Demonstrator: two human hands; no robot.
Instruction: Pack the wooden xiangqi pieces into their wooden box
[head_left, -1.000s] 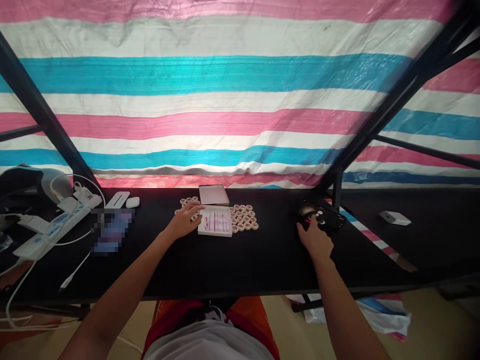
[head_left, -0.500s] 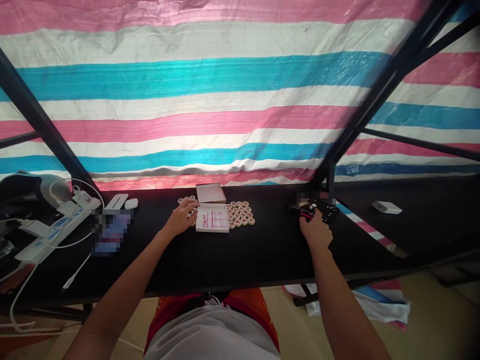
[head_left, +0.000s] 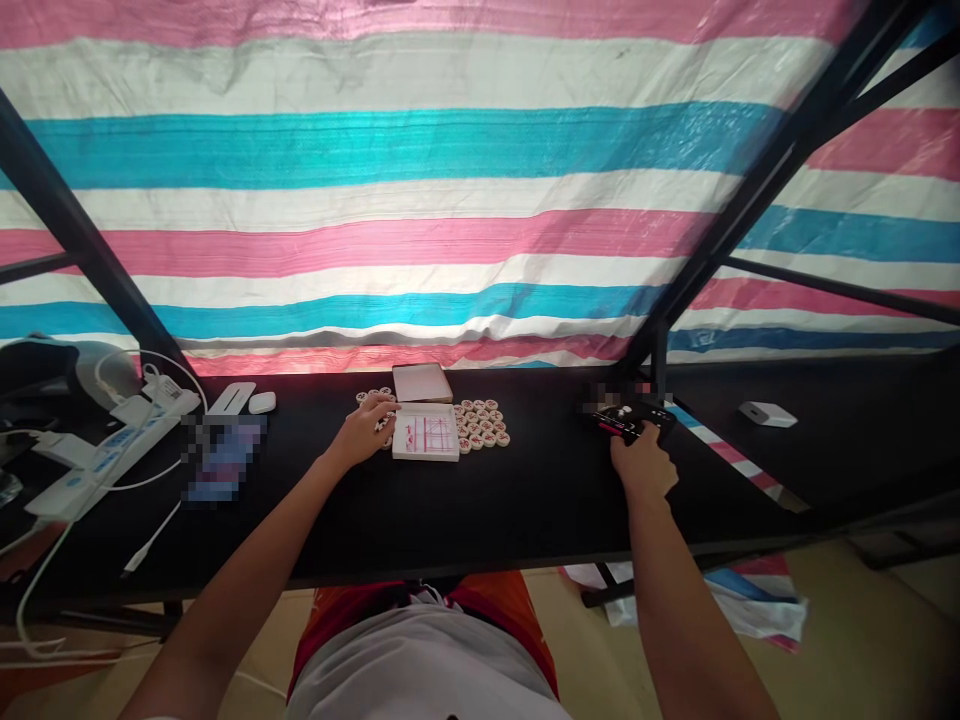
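My left hand [head_left: 366, 432] lies over the left group of round Chinese chess pieces [head_left: 373, 396], fingers stretched towards the left rim of an open white box [head_left: 425, 452]. Pink lines like a board grid show inside this box. More chess pieces [head_left: 480, 428], marked in red, stand in rows against its right side. Behind it rests the box lid [head_left: 422, 382], inner side up. At the right, my right hand [head_left: 645, 468] has its thumb and forefinger at the near edge of a black flat item [head_left: 637, 415] with a red stripe; its exact kind is unclear.
On the left of the black table [head_left: 480, 510] are a blurred phone [head_left: 227, 465], a white power strip [head_left: 112, 455], cables and a white earbud case [head_left: 262, 403]. A white charger [head_left: 768, 414] sits far right. Black metal posts [head_left: 705, 270] and a striped sheet [head_left: 390, 150] stand behind.
My right hand has shifted slightly right, and the black item at its fingers now lies flatter and a little further right. My left hand stays by the white box.
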